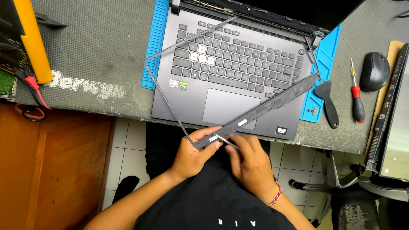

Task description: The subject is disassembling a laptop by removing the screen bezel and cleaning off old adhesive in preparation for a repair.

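While the left hand (194,154) pinches the near corner of a thin dark screen frame (260,108), the right hand (249,159) holds a thin strip (226,141) against it. Beyond, the frame slants over an open grey laptop (232,68) on a blue mat (155,40), with a screwdriver (356,96) and mouse (374,71) farther right.

My left hand (192,154) is curled, thumb on top, fingers pinched shut. My right hand (250,162) sits just beside it, fingers bent and pinching too. Both my arms come up from below, bare.
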